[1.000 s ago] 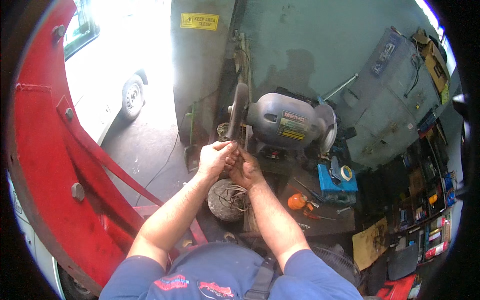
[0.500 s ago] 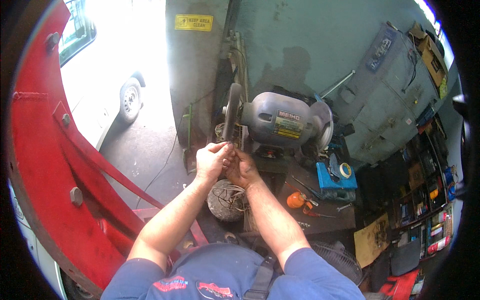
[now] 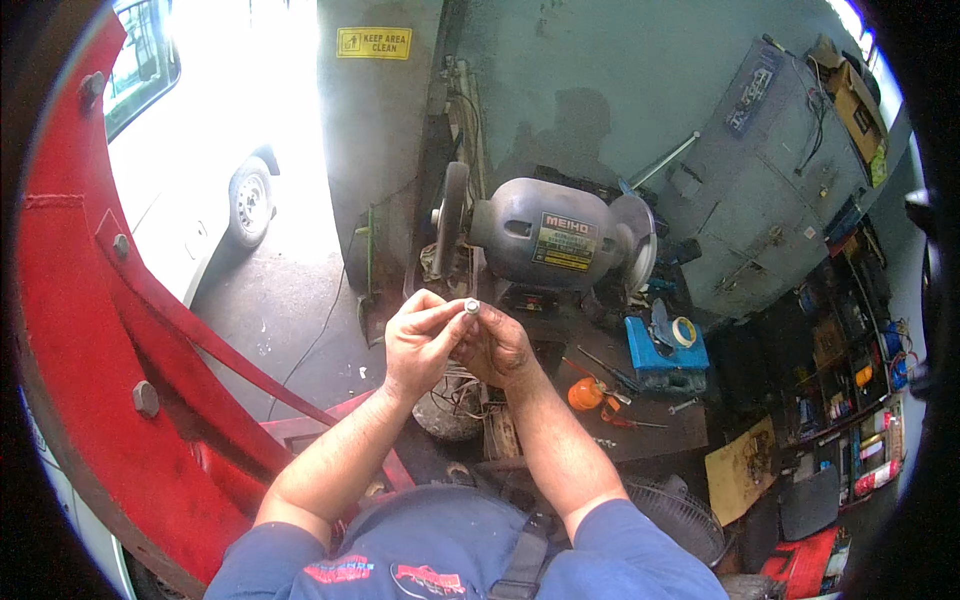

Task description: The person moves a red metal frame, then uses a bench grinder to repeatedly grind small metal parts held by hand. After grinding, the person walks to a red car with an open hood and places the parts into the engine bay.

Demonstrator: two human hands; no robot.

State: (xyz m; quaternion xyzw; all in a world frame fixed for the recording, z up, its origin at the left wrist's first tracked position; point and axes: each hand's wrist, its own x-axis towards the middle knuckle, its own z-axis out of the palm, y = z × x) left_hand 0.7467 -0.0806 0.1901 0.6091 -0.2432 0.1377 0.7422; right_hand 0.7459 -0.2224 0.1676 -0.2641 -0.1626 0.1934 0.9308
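While both forearms reached forward, the left hand [image 3: 420, 342] and the right hand [image 3: 497, 345] met in front of a bench grinder [image 3: 550, 232]. Between their fingertips was a small round metal piece [image 3: 472, 306], its pale end facing the camera, near the grinder's dark wheel [image 3: 451, 220] but apart from it. The left thumb and forefinger were pinched nearly together on the piece, and the right fingertips were drawn in on it from the other side. The remaining fingers were curled beneath, partly hidden. Below the wrists sat a rough grey block [image 3: 440, 418] with loops of wire [image 3: 463, 387] on top. To the right, the workbench [image 3: 655, 438] bore an orange container [image 3: 584, 394], a bolt [image 3: 684, 406] and a blue case [image 3: 648, 352] with a roll of tape [image 3: 684, 332] on it. At the left stood a red metal frame [image 3: 180, 340], with a white vehicle [image 3: 190, 190] beyond.
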